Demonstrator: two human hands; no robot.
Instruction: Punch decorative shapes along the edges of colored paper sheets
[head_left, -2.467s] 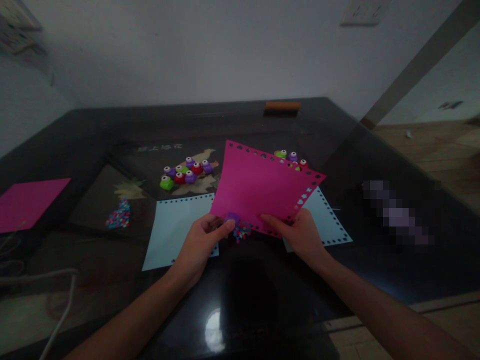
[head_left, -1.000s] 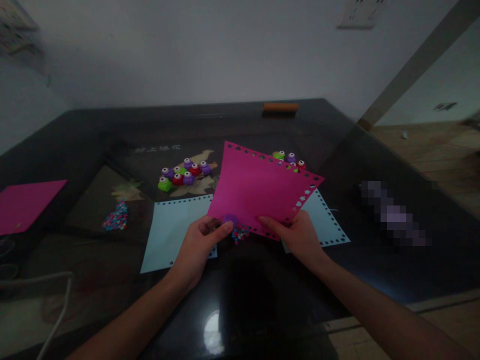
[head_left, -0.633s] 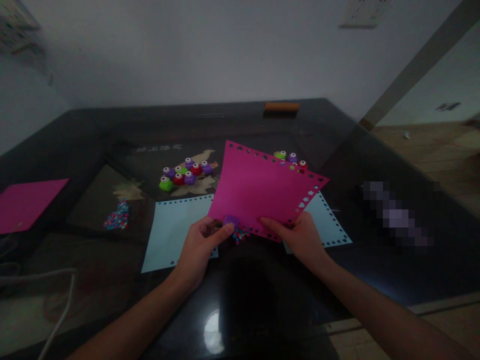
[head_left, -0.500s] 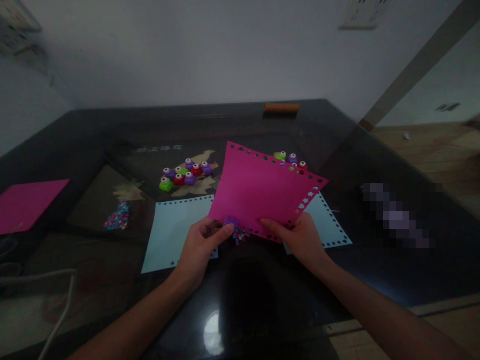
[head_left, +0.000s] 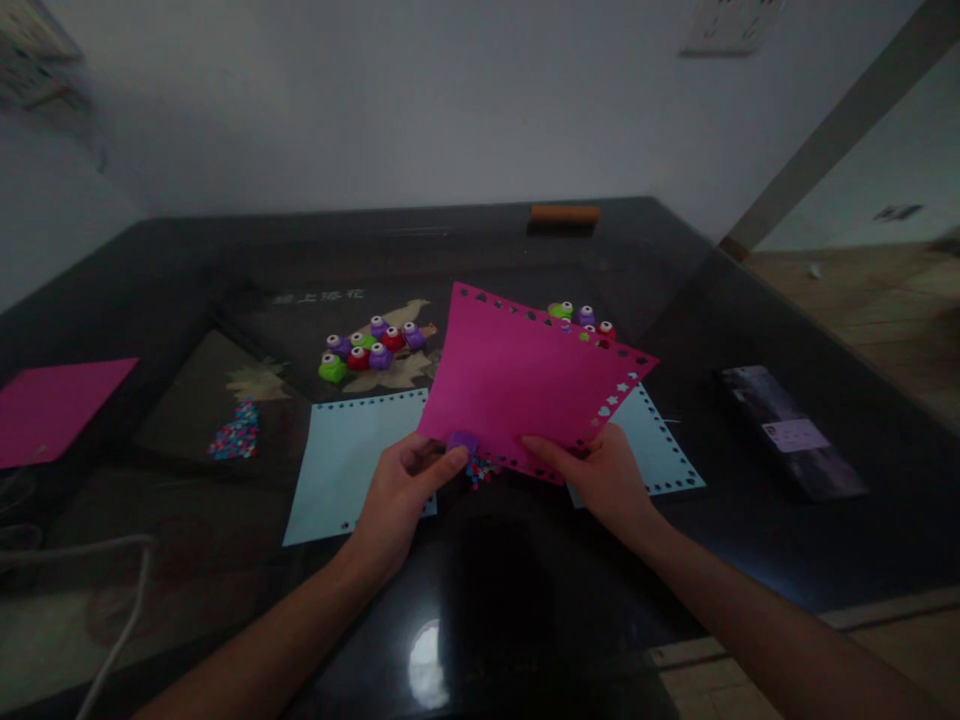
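A magenta paper sheet [head_left: 525, 380] with punched shapes along its edges is held tilted above the dark glass table [head_left: 525, 600]. My right hand [head_left: 600, 480] pinches its near edge, thumb on top. My left hand [head_left: 401, 490] is closed around a small purple paper punch [head_left: 463, 441] clamped on the sheet's near left corner. A small heap of coloured punched bits [head_left: 480, 468] lies just under the punch. Two light blue sheets [head_left: 345, 460] with punched borders lie flat beneath the magenta one.
Several small punches in purple, red and green [head_left: 367, 345] sit behind the blue sheets, with more [head_left: 581, 318] behind the magenta sheet. Another confetti heap [head_left: 236, 432] and a second magenta sheet [head_left: 52, 405] lie left. A dark flat packet [head_left: 791, 430] lies right; a white cable [head_left: 112, 620] runs near left.
Almost nothing: both hands keep their hold, and the magenta sheet has shifted only slightly with the punch still on its near left corner.
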